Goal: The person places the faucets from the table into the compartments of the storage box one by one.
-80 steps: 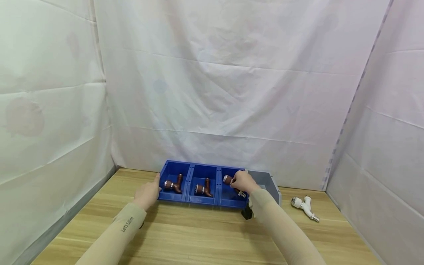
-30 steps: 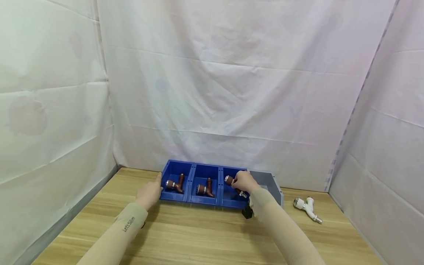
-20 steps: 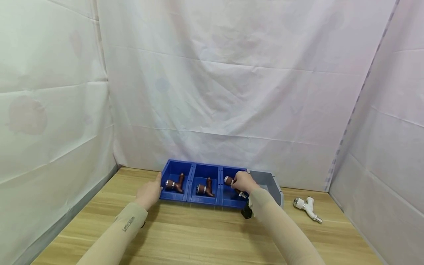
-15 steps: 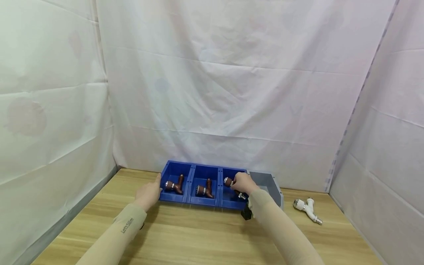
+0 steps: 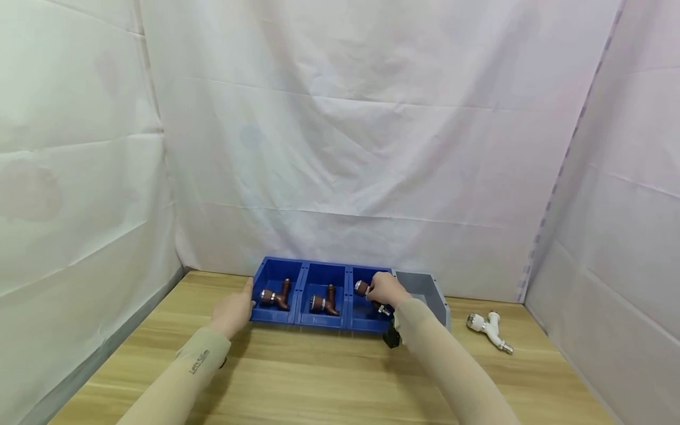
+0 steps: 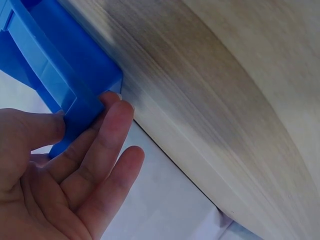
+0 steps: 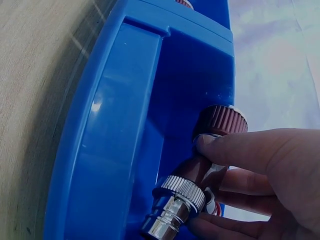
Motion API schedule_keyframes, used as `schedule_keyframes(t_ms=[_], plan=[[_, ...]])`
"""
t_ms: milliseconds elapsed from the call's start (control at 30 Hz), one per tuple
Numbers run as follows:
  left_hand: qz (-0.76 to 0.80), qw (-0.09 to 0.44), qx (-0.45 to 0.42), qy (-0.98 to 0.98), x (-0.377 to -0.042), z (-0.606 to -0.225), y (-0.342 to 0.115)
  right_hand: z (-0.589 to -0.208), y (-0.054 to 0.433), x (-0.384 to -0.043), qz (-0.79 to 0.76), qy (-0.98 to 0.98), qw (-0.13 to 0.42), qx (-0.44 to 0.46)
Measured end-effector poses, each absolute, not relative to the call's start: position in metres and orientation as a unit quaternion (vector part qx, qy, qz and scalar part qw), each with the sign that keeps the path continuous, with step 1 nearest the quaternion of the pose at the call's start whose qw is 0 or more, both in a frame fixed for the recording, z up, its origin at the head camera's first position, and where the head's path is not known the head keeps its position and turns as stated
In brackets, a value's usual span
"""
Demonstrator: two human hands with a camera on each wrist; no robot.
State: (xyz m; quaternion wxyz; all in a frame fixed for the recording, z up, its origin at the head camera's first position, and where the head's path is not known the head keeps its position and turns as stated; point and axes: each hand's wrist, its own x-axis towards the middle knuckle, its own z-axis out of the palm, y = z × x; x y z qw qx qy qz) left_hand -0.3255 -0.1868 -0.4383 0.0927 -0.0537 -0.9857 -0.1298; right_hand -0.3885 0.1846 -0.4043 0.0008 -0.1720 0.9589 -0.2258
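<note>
My right hand [image 5: 386, 289] pinches a brown tap [image 5: 362, 287] with a silver nozzle inside the third blue bin [image 5: 366, 323]. In the right wrist view, the thumb lies at the neck below the tap's ribbed brown knob [image 7: 222, 120], and the silver threaded nozzle [image 7: 172, 210] points down toward the bin's front. At the row's left end, my left hand [image 5: 234, 308] grips the rim of the first blue bin [image 5: 273, 317]; its thumb presses one side of the wall [image 6: 80, 117], fingers on the other. Two more brown taps lie in the first bin [image 5: 278, 298] and second bin [image 5: 325, 301].
A grey bin [image 5: 425, 286] joins the row's right end, partly behind my right forearm. Farther right, a white tap [image 5: 490, 330] lies on the wooden table [image 5: 319, 378]. White cloth [image 5: 350, 153] hangs behind and on both sides.
</note>
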Motion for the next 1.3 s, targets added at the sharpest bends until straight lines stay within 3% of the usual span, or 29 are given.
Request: schedule_keyframes(t_ms=[1300], plan=[[-0.133,0.095,-0.061,-0.985,-0.3244,-0.4367,-0.1878,-0.4078,0.1802,-0.3903,-0.202,0.966,0.003,-0.159]])
